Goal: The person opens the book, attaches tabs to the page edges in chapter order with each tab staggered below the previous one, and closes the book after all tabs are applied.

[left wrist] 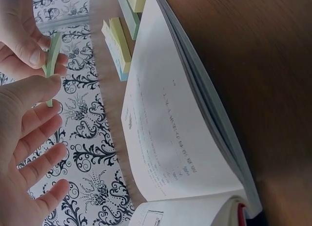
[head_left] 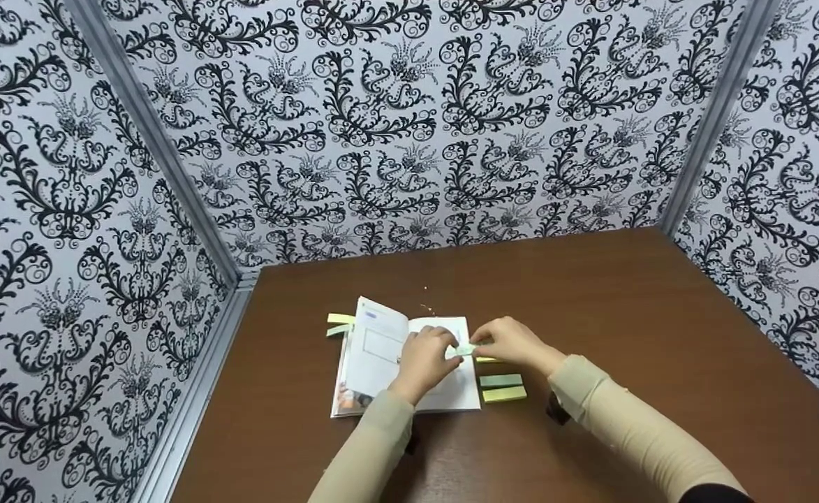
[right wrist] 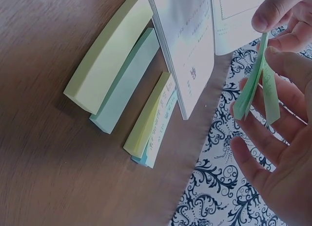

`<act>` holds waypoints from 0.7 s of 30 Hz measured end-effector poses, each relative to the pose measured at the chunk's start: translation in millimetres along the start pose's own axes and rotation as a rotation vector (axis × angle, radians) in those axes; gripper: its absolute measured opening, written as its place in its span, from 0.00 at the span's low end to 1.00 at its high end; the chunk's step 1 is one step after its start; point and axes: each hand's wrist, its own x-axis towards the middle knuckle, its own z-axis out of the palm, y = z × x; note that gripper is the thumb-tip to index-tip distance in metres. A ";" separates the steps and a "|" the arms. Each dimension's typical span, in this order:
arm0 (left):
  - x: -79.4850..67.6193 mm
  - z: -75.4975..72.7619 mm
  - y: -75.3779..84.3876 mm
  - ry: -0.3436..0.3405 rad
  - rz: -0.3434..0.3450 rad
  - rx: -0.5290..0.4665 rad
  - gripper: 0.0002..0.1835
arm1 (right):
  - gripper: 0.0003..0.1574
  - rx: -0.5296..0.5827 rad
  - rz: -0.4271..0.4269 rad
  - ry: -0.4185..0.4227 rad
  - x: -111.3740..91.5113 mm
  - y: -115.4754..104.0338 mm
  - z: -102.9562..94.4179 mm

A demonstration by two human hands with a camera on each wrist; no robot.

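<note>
My left hand (head_left: 424, 356) and right hand (head_left: 514, 342) meet over the right page of an open book (head_left: 458, 395). Between thumb and fingers, the left hand pinches one end of a small pad of green sticky notes (right wrist: 251, 87). The right hand's thumb and fingertips pinch the same pad; in the right wrist view its strips spread apart, one with handwriting on it. Seen from the left wrist, the pad is a thin green strip bridging both hands. The other fingers of the left hand are spread out. The book's left page stands partly raised.
Right of the book lie a thick yellow sticky-note pad (right wrist: 109, 53), a green one (right wrist: 126, 80) and a smaller yellow pad (right wrist: 148, 114) with written and blue strips. Yellow and green tabs (head_left: 340, 319) stick out from the book's left side. Patterned walls (head_left: 409, 140) enclose the brown table (head_left: 591, 293).
</note>
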 end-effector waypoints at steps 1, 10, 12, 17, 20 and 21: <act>0.0 0.1 0.0 -0.003 0.002 0.004 0.12 | 0.11 0.000 -0.002 -0.001 0.3 0.3 0.2; 0.9 -0.3 -0.3 -0.012 -0.005 0.009 0.12 | 0.09 -0.007 -0.006 -0.007 2.6 -0.4 -1.2; 0.7 -0.6 -0.1 -0.014 -0.004 0.015 0.12 | 0.09 -0.009 -0.009 -0.012 3.2 0.0 -1.2; 0.0 -1.6 1.1 -0.012 0.005 0.020 0.12 | 0.08 0.003 -0.009 -0.023 3.4 2.4 -0.7; -1.0 -1.4 1.6 -0.005 0.013 0.022 0.12 | 0.07 0.028 -0.006 -0.033 3.0 3.8 -0.2; -1.5 -1.0 1.7 -0.003 0.016 0.023 0.12 | 0.06 0.040 -0.007 -0.037 2.8 4.1 0.1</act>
